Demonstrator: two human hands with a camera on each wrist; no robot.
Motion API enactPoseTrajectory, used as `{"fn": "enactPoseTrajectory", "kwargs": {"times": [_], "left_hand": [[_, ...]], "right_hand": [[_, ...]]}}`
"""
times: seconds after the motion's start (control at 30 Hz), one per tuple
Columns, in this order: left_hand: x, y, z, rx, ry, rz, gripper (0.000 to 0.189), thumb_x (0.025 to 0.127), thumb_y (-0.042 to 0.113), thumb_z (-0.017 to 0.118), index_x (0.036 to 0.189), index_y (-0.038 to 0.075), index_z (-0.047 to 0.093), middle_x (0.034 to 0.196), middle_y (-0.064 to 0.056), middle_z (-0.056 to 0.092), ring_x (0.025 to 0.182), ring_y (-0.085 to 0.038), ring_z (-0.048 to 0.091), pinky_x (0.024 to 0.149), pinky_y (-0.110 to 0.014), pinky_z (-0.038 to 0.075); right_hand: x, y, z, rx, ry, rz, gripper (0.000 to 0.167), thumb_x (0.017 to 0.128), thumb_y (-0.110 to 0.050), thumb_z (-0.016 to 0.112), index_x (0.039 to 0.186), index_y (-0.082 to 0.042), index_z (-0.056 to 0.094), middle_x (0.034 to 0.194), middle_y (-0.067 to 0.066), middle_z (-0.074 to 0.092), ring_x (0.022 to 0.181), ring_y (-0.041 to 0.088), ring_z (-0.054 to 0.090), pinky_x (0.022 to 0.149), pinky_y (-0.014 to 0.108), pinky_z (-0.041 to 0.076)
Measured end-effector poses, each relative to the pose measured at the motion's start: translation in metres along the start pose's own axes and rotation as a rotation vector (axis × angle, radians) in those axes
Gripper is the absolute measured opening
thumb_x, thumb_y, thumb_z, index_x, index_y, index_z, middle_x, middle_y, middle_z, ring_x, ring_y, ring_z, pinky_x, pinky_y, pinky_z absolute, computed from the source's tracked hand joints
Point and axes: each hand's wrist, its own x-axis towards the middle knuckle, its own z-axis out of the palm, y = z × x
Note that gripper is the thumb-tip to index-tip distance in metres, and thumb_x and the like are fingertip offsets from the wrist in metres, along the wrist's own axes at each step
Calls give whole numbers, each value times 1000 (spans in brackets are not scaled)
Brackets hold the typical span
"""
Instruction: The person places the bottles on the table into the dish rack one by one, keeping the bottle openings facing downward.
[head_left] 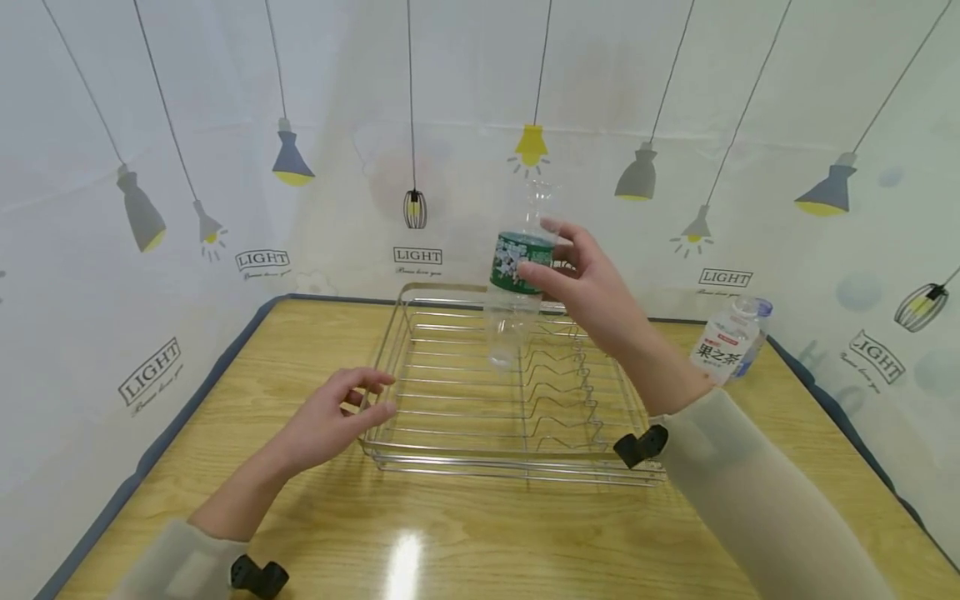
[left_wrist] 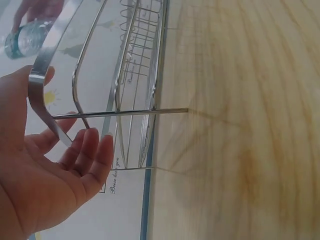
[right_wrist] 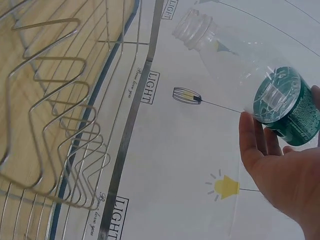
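A clear plastic bottle (head_left: 516, 267) with a green label is held upside down, its uncapped neck (right_wrist: 192, 29) lowest. My right hand (head_left: 592, 287) grips it from the side round the label, thumb in front. Beneath the bottle stands a wire dish rack (head_left: 465, 457) of shiny metal, with a row of zigzag wires (right_wrist: 65, 95) on its right part. At the rack's left front corner is my left hand (head_left: 330, 417), its fingers loosely curled about the rim (left_wrist: 37, 90); some fingertips are partly covered by the metal.
Right of the rack, by the back edge of the wooden table (head_left: 465, 533), stands a clear bottle with a white label (head_left: 723, 342). Something with a blue-purple top is partly hidden behind it. A white cloth (head_left: 480, 75) printed with lamps surrounds the table.
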Motion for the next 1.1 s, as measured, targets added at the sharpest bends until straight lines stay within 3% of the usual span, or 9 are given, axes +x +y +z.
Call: {"fn": "enactPoseTrajectory", "kwargs": {"times": [0.2, 0.47, 0.6, 0.83, 1.1], "left_hand": [[1, -1, 4, 7, 12, -1, 48, 101, 29, 80, 141, 13, 61, 126, -19, 58, 100, -26, 56, 75, -35, 54], [2, -2, 6, -39, 14, -20, 48, 97, 26, 81, 138, 12, 60, 123, -18, 55, 99, -27, 54, 75, -33, 51], [2, -2, 7, -49, 12, -17, 49, 97, 25, 80, 139, 12, 59, 123, -18, 54, 98, -26, 53, 77, -32, 50], [2, -4, 8, -70, 12, -9, 48, 97, 22, 80, 139, 12, 59, 123, -21, 53, 97, -26, 53, 75, -31, 49], [2, -3, 9, -83, 14, -8, 51, 96, 24, 80, 141, 10, 59, 123, -20, 53, 96, -25, 53, 74, -30, 49]], "right_hand": [[20, -2, 15, 36, 0, -8, 75, 106, -29, 74, 169, -27, 34, 152, 12, 55, 129, 25, 64, 100, 33, 59], [47, 1, 37, 117, 23, -19, 75, 104, -30, 77, 167, -27, 37, 149, 11, 58, 129, 27, 65, 112, 52, 54], [61, 6, 48, 152, 40, -14, 74, 104, -31, 78, 166, -27, 38, 145, 11, 59, 125, 26, 66, 108, 46, 56], [84, 23, 66, 193, 53, -14, 76, 103, -32, 79, 166, -24, 37, 142, 13, 59, 118, 25, 68, 113, 54, 54], [101, 37, 81, 221, 86, 49, 79, 103, -32, 79, 168, -23, 35, 143, 12, 59, 118, 25, 70, 103, 41, 57]]}}
